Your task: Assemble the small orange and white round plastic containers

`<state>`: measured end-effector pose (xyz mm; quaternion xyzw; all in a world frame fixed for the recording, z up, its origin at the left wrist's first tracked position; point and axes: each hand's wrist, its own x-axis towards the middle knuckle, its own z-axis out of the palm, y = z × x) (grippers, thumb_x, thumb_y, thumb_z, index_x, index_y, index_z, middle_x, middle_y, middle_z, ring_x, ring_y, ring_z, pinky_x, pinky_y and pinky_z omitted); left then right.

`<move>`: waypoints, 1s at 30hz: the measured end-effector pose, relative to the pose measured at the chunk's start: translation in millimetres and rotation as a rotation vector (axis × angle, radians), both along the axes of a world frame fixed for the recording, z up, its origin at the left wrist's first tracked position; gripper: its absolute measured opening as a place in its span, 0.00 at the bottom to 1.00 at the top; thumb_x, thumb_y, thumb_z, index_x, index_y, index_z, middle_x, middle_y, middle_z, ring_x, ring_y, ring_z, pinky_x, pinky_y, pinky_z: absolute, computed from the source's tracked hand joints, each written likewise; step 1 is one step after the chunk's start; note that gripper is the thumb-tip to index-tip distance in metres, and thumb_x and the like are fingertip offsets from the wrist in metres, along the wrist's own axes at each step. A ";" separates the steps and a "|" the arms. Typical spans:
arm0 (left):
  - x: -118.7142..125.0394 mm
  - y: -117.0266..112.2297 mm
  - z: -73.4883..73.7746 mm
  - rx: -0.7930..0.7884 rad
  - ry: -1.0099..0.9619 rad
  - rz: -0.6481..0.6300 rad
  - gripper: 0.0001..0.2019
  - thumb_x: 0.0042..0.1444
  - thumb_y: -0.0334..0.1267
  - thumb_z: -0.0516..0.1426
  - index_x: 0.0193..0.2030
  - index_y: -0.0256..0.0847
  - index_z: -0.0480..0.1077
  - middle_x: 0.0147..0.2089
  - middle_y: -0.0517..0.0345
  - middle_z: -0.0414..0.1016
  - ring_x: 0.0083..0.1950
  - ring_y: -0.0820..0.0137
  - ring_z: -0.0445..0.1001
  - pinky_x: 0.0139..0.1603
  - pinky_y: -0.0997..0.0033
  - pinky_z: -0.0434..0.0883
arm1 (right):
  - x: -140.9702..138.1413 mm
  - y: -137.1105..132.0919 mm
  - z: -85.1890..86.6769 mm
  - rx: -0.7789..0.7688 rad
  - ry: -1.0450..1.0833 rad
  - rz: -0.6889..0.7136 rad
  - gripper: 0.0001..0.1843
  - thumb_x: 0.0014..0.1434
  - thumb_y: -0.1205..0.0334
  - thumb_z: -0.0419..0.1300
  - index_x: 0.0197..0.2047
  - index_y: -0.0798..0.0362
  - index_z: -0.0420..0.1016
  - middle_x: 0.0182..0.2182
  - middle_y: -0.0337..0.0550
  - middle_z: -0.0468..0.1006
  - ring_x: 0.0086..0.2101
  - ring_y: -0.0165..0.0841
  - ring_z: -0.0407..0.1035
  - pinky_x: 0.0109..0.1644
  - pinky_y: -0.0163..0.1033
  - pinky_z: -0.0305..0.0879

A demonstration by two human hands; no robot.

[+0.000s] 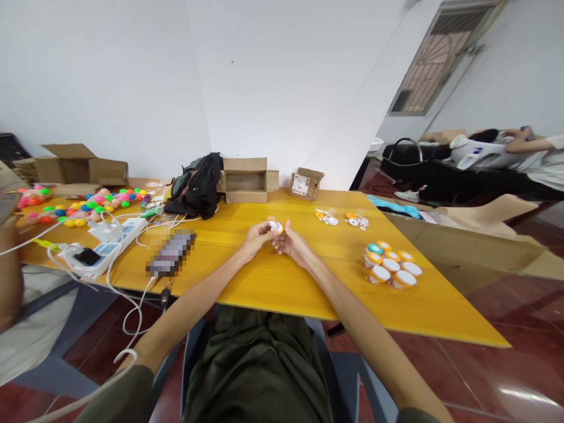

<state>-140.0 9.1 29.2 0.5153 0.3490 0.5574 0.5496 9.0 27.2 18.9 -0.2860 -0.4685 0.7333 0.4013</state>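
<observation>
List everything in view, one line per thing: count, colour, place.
table: one, yellow, centre
small round part: one, white and orange, between both hands
lidded tubs: about eight, white, orange, teal tops, right of hands
loose small parts: two clusters, white-orange, beyond the tubs
cardboard boxes: at least three, brown, back edge
bag: one, black, beside middle box
plastic balls: many, bright colours, far left
power strip: one, white, left
phone: one, dark, left of hands
other people: two, far right and left edge
left hand: holds the part
right hand: holds the part
</observation>
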 end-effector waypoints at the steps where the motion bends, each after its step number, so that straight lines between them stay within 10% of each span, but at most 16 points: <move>1: 0.2 0.8 -0.3 -0.005 -0.007 0.010 0.22 0.37 0.49 0.74 0.38 0.40 0.80 0.36 0.58 0.80 0.37 0.70 0.75 0.45 0.69 0.71 | 0.0 0.0 0.1 0.003 0.016 -0.008 0.24 0.56 0.36 0.64 0.32 0.51 0.73 0.23 0.39 0.76 0.24 0.29 0.70 0.25 0.33 0.67; 18: 0.3 -2.3 0.1 -0.014 0.017 -0.045 0.23 0.38 0.48 0.73 0.41 0.40 0.81 0.32 0.58 0.80 0.33 0.69 0.75 0.42 0.66 0.73 | 0.1 3.0 -3.3 0.112 -0.161 -0.037 0.29 0.58 0.32 0.58 0.28 0.51 0.72 0.20 0.43 0.76 0.21 0.31 0.70 0.25 0.35 0.66; 23: -9.0 9.7 -1.0 -0.031 -0.090 0.156 0.20 0.35 0.43 0.74 0.37 0.41 0.81 0.42 0.56 0.83 0.49 0.64 0.78 0.54 0.67 0.71 | 10.7 21.0 -15.9 0.366 -0.360 -0.291 0.27 0.57 0.33 0.58 0.28 0.50 0.74 0.25 0.44 0.77 0.23 0.34 0.69 0.24 0.37 0.64; 30: -30.6 25.7 -4.2 -0.180 -0.257 0.269 0.16 0.37 0.34 0.73 0.36 0.40 0.79 0.37 0.59 0.80 0.40 0.69 0.80 0.53 0.66 0.71 | 7.6 49.6 -14.3 0.876 -0.692 -0.468 0.20 0.59 0.55 0.61 0.55 0.44 0.75 0.55 0.49 0.74 0.40 0.41 0.75 0.50 0.50 0.71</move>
